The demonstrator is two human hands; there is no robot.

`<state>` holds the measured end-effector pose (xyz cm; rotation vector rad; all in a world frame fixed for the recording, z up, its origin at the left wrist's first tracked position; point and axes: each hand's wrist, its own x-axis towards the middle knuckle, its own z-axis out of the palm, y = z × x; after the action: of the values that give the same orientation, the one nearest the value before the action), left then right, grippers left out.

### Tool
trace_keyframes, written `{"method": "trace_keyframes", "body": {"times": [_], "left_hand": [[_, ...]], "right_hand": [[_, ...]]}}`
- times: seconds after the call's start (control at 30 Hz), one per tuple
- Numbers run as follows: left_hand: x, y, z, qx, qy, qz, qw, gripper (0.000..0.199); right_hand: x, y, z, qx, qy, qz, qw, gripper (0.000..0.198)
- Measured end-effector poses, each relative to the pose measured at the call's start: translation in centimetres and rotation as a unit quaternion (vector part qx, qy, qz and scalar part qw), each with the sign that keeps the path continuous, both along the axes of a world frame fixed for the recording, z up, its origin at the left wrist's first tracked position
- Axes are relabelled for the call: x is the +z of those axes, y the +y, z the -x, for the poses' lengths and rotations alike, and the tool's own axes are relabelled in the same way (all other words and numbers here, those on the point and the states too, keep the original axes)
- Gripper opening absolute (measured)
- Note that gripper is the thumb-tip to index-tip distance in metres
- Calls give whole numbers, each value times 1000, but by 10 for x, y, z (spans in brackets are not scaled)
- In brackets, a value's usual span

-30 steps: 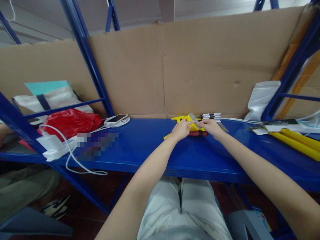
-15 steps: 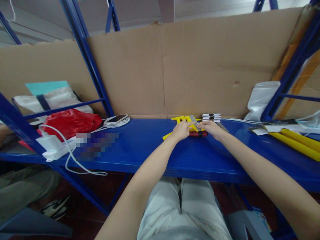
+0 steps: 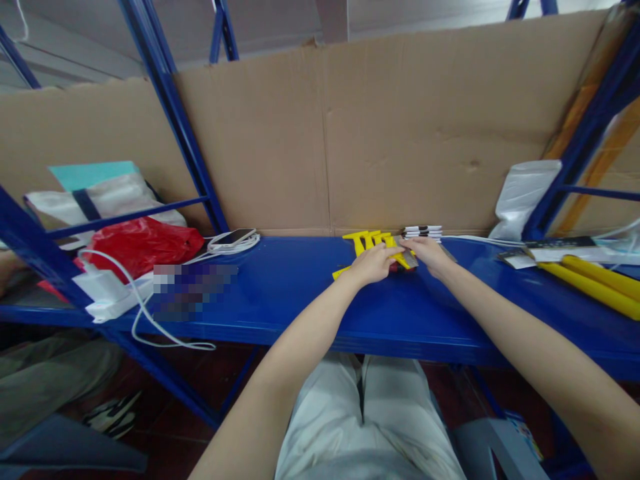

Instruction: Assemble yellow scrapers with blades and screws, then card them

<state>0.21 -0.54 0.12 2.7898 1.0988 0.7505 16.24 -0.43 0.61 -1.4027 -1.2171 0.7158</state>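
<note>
Several yellow T-shaped plastic tools [image 3: 359, 241], scraper-like, lie in a row on the blue shelf near the cardboard. My left hand [image 3: 374, 263] closes over the nearest one, its fingers toward a flat grey blade-like plate [image 3: 410, 259] at that tool's right end. On the plate's upper right side, my right hand [image 3: 427, 253] is closed in a pinch. A dark red handle-like thing lies beneath my hands, mostly covered. Behind my right hand sits a stack of small white-and-black pieces [image 3: 423, 231].
Yellow tubes [image 3: 595, 287] and flat packages lie at the right, beside a white plastic bag [image 3: 525, 200]. To the left are a phone [image 3: 238, 238] on coiled white cable, a red plastic bag [image 3: 145, 247] and a power strip [image 3: 117, 303]. Cardboard [image 3: 380, 133] walls the back.
My left hand has moved slightly right and down, showing more of the yellow row. The grey plate has shifted right and down between my hands. The dark red thing is now more covered.
</note>
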Motion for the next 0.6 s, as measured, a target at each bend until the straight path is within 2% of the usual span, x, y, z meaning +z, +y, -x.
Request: {"method": "trace_keyframes", "body": {"times": [0.2, 0.3, 0.37, 0.43, 0.6], "left_hand": [[-2, -4, -4, -2, 0, -1, 1000, 43], [-1, -2, -3, 7, -6, 0, 1000, 42], [0, 0, -1, 18, -2, 4, 1000, 43], [1, 2, 2, 31, 0, 6, 999, 43], [2, 6, 4, 51, 13, 6, 999, 44]], "right_hand": [[5, -1, 2, -35, -33, 22, 999, 17], [2, 5, -9, -50, -125, -8, 991, 21], [-2, 10, -22, -85, -255, -12, 963, 21], [-7, 14, -34, -120, -366, 15, 923, 20], [-13, 14, -43, -93, -490, 103, 860, 27]]}}
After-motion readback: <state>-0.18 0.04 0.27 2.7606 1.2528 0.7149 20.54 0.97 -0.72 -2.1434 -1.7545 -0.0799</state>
